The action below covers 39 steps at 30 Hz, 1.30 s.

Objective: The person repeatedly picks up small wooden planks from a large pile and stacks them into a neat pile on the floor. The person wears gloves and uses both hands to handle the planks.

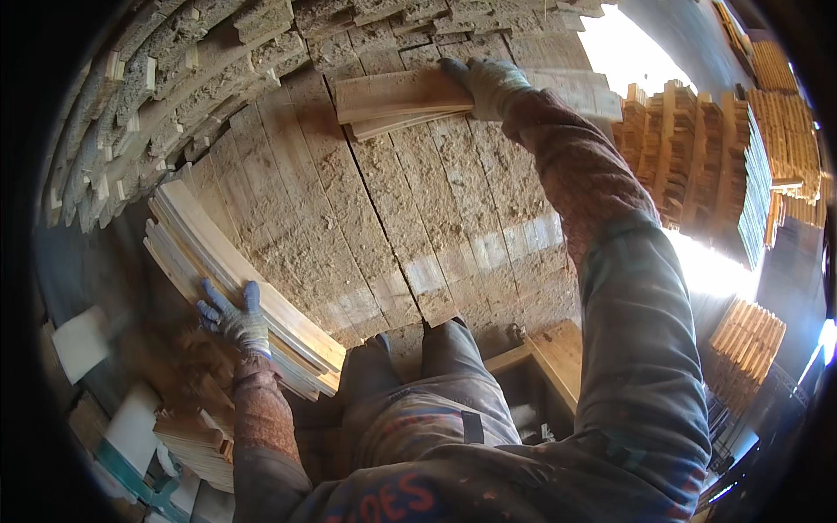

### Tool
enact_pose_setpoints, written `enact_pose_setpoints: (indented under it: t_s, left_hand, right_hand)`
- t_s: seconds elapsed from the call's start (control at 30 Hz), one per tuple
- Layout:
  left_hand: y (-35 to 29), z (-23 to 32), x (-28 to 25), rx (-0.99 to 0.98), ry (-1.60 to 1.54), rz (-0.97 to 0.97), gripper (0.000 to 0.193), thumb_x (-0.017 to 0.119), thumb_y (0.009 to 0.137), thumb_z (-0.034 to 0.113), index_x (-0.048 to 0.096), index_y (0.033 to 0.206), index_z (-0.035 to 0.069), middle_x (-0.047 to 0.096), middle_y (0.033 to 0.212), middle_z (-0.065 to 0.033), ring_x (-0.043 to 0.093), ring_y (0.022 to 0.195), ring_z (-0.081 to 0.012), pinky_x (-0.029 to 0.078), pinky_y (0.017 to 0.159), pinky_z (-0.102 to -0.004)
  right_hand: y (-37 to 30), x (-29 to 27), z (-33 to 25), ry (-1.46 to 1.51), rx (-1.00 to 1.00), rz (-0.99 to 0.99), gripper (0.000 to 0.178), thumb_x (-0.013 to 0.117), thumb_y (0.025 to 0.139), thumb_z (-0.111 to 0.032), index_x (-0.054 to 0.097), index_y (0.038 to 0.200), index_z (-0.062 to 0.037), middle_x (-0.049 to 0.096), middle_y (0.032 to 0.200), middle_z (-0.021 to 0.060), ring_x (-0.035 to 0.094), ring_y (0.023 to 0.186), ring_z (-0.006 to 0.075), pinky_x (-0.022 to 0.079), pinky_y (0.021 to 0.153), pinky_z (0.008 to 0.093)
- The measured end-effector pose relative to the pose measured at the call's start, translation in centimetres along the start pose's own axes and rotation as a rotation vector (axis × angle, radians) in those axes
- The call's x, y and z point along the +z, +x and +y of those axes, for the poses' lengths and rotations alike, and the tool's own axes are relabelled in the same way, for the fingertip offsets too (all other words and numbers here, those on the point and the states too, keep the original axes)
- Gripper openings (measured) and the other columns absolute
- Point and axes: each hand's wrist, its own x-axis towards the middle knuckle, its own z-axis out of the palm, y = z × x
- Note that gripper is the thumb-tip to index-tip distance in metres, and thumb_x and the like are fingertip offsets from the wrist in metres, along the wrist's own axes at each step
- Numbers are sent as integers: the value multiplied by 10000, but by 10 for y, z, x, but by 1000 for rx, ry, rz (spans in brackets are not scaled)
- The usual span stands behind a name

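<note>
Loose boards (401,92) lay at twelve o'clock on the dusty worktop (357,218), apparently grasped by the right hand (495,85), while the left hand (237,324), fingers spread, touched stacked boards (225,251) at eight o'clock, so gathering seemed the step, its next move probably needing a firm left grip.

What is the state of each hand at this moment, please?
Left hand: open, spread against the left boards.
Right hand: on the far boards; whether it is closed on them cannot be told.
</note>
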Motion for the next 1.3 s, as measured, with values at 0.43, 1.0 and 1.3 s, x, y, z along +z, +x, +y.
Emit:
enact_pose_setpoints:
  t_s: [0.43, 1.0, 1.3]
  left_hand:
    - [0, 10, -29, -104, -85, -251, 1150, 457, 806, 921, 82, 1674, 267, 75, 1693, -303, 97, 1507, -607, 116, 1200, -692]
    - [11, -20, -24, -98, -380, -343, 1232, 376, 719, 1027, 105, 1676, 301, 9, 1697, -309, -47, 1518, -615, 29, 1161, -766]
    - [12, -25, -35, -134, -326, -381, 1348, 658, 616, 953, 103, 1672, 326, -15, 1705, -276, -53, 1518, -609, 45, 1172, -758]
  right_hand:
    - [-365, 111, -158, 310, 421, -292, 815, 706, 830, -135, 355, 1565, -100, 559, 1365, 238, 573, 1246, 425, 469, 1056, 516]
    - [-26, -20, -412, 1260, 33, -118, 721, 783, 863, -526, 604, 1394, -72, 726, 1164, 177, 680, 1123, 332, 526, 1018, 436]
    - [-74, -12, -471, 875, 367, -1, 611, 536, 973, -658, 691, 1215, -119, 657, 1255, 238, 605, 1204, 442, 464, 1018, 534]
